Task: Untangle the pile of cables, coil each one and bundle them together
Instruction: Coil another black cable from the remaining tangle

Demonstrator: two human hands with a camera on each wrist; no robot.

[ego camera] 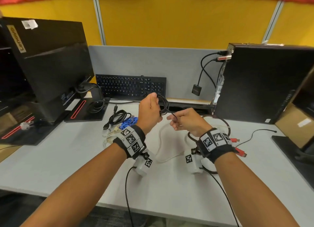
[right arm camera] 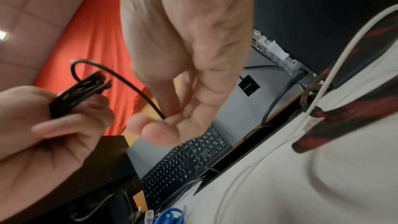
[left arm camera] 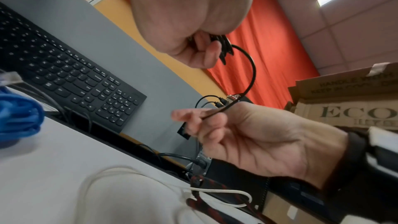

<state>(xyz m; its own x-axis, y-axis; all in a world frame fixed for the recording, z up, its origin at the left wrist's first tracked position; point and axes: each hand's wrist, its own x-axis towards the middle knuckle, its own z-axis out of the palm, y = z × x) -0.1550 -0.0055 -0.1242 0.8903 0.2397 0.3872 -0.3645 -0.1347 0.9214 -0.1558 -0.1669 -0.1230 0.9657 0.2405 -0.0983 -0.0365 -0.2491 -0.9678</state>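
Above the desk, my left hand (ego camera: 155,106) grips a small coil of thin black cable (ego camera: 164,104); the same coil (right arm camera: 81,89) shows in the right wrist view. A short free strand (left arm camera: 253,74) curves from the coil to my right hand (ego camera: 173,122), which pinches its end between thumb and fingers. The hands are close together, the left a little higher. On the desk to the left lie a coiled black cable (ego camera: 119,116), a blue cable (ego camera: 130,121) and a pale cable (ego camera: 110,136). A white cable (ego camera: 161,141) and a red-black braided cable (ego camera: 226,125) lie loose under my hands.
A black keyboard (ego camera: 130,86) leans against the grey partition (ego camera: 178,65). A monitor (ego camera: 51,65) stands at the left and a black computer case (ego camera: 263,82) at the right. Red connectors (ego camera: 240,152) lie by my right wrist. A thin black wire (ego camera: 261,130) trails at the right.
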